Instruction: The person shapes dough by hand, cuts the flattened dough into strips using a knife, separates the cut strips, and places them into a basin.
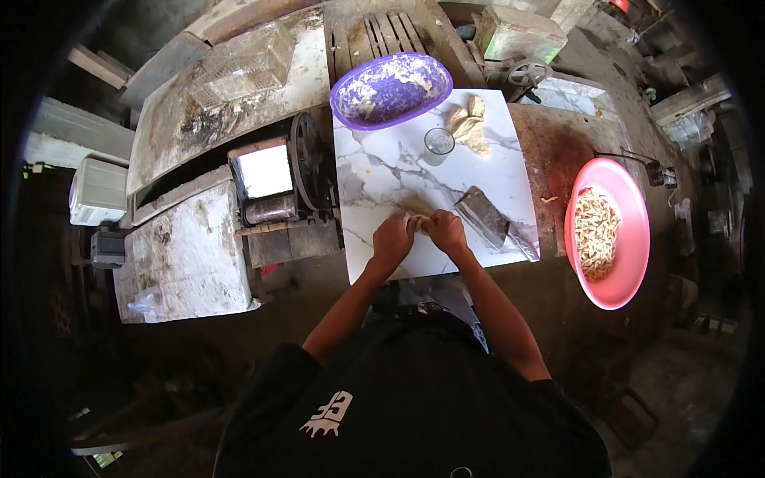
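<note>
Both my hands are closed around a small lump of dough (420, 224) near the front of the marble-patterned board (374, 183). My left hand (394, 238) grips it from the left and my right hand (447, 230) from the right, so the fingers partly cover it. Just right of my right hand lies a cleaver (484, 217), its handle toward the board's front right corner. Farther back stand a clear glass (438, 146) and a larger folded piece of dough (470, 127). A purple basin (390, 92) smeared with dough rests at the board's back edge.
To the right sits a pink basin (632, 239) holding many small pale strips. A machine with a large dark wheel (309, 163) stands close to the board's left side. Beyond it are a worn white worktop (187, 267) and a plastic crate (247, 68).
</note>
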`<state>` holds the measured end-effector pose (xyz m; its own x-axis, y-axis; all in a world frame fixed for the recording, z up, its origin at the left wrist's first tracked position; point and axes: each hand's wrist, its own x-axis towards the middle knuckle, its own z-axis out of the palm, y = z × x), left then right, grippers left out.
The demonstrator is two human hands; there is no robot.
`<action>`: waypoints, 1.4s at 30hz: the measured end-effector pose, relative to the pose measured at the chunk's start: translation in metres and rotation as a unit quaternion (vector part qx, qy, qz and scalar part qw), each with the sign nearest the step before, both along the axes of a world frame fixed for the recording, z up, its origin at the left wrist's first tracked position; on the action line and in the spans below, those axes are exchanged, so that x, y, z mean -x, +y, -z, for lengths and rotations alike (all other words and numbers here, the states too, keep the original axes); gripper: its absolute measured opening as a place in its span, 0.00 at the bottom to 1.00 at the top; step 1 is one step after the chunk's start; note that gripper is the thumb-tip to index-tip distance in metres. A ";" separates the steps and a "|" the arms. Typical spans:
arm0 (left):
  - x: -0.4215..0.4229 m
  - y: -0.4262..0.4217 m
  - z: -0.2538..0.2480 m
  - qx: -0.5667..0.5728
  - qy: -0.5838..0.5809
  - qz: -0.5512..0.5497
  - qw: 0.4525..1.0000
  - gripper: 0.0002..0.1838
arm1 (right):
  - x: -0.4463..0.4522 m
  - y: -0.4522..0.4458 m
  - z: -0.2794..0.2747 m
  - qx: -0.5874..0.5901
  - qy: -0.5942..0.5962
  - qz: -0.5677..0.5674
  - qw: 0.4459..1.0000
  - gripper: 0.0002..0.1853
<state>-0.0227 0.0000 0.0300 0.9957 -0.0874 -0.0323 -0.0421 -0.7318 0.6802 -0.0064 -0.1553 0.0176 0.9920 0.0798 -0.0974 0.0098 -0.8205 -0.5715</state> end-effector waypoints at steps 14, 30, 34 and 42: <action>0.008 -0.005 0.026 0.248 0.143 -0.034 0.958 0.23 | 0.030 -0.008 -0.037 -0.188 0.081 -0.002 0.979 0.20; 0.001 -0.008 -0.008 -0.044 0.068 -0.060 0.995 0.25 | 0.035 0.007 -0.028 -0.080 -0.069 -0.008 0.994 0.16; -0.023 0.004 0.020 0.064 0.171 -0.064 0.981 0.28 | 0.043 0.017 -0.032 -0.093 -0.154 -0.033 0.983 0.17; -0.021 -0.008 0.014 0.214 0.186 0.034 0.958 0.29 | 0.037 0.003 -0.035 -0.289 0.009 0.060 0.955 0.20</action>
<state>-0.0014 -0.0081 0.0161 0.9138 -0.2366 -0.3300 0.2230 -0.3867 0.8948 -0.0429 -0.1527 0.0522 0.9961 0.0114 -0.0880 -0.0779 -0.3621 -0.9289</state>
